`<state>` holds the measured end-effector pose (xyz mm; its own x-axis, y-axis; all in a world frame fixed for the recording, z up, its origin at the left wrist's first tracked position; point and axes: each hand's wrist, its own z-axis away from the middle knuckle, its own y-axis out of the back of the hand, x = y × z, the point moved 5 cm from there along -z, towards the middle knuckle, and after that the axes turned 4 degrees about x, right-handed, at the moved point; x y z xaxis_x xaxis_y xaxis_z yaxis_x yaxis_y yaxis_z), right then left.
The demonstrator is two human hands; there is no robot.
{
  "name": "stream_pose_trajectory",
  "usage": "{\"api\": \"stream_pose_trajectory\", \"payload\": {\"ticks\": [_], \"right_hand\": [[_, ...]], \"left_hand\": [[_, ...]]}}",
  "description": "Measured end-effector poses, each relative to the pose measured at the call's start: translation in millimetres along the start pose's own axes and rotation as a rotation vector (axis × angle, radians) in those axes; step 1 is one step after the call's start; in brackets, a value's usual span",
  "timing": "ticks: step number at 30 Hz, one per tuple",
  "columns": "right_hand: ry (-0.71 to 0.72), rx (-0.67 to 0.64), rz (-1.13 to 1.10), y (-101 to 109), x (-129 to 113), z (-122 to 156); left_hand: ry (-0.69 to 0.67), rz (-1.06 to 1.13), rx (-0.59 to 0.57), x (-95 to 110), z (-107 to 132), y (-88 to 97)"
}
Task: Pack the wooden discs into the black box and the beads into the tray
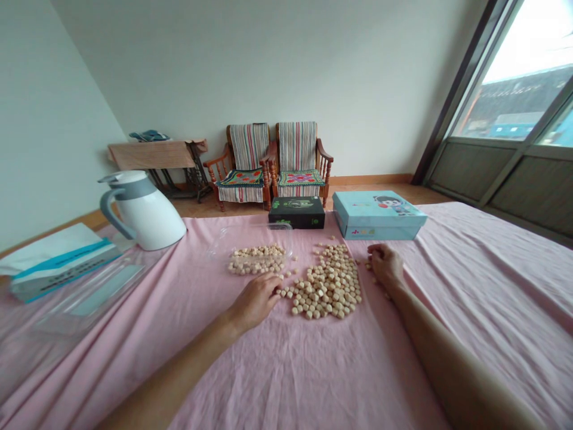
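A pile of several small pale round nuts (329, 286) lies on the pink tablecloth (313, 370). My left hand (257, 298) rests palm down at the pile's left edge, fingers curled onto a few nuts. My right hand (385, 264) sits at the pile's right edge, fingers bent and closed over some nuts near the blue box. A clear plastic container (255, 251) behind my left hand holds more of the same nuts.
A light blue box (378, 215) and a black box (296, 212) stand behind the pile. A white jug (143, 209) stands at the left, with a tissue box (58, 263) and a clear lid (96, 292) nearby. Two wooden chairs (268, 161) stand by the wall.
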<state>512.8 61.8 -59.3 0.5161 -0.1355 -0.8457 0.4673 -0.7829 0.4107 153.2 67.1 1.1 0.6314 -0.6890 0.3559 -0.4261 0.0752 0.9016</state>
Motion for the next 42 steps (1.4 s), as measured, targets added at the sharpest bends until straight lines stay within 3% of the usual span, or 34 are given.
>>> {"api": "stream_pose_trajectory", "payload": {"ticks": [5, 7, 11, 14, 16, 20, 23, 26, 31, 37, 40, 42], "right_hand": [[0.156, -0.133, 0.128, -7.2, -21.9, 8.9], [0.158, -0.136, 0.142, -7.2, -24.6, 10.1], [0.170, -0.117, 0.159, -7.8, -22.2, 9.5], [0.197, -0.106, 0.181, -9.6, -19.3, 8.6], [0.209, -0.111, 0.194, -11.1, -18.0, 8.4], [0.199, -0.123, 0.211, -12.7, -16.5, 8.4], [0.187, -0.136, 0.218, -13.3, -15.9, 8.6], [0.220, -0.132, 0.209, -13.5, -16.7, 8.8], [0.235, -0.126, 0.226, -14.0, -15.2, 8.3], [0.246, -0.120, 0.252, -13.3, -16.3, 8.5], [0.249, -0.132, 0.254, -13.6, -17.6, 8.9], [0.245, -0.134, 0.251, -13.3, -18.2, 9.0]], "left_hand": [[-0.021, 0.033, 0.070, 5.3, -3.7, 11.6], [-0.052, 0.043, 0.206, 6.9, -9.8, 31.3], [-0.088, -0.034, 0.588, 3.4, -21.6, 83.6], [-0.113, -0.115, 0.732, 1.8, -23.1, 101.7], [-0.168, -0.134, 0.675, 4.4, -20.8, 94.1], [-0.246, -0.152, 0.275, 12.2, -11.8, 45.0], [-0.145, -0.183, 0.053, 10.6, -6.6, 14.3], [-0.034, -0.228, -0.029, 6.1, -7.0, 0.8], [0.073, -0.207, 0.046, -6.8, -8.0, -5.8], [0.045, -0.093, 0.120, -5.0, -0.5, -8.2], [0.004, -0.021, 0.209, 10.1, -5.3, 10.5], [-0.016, 0.025, 0.360, 16.6, -14.1, 33.5]]}}
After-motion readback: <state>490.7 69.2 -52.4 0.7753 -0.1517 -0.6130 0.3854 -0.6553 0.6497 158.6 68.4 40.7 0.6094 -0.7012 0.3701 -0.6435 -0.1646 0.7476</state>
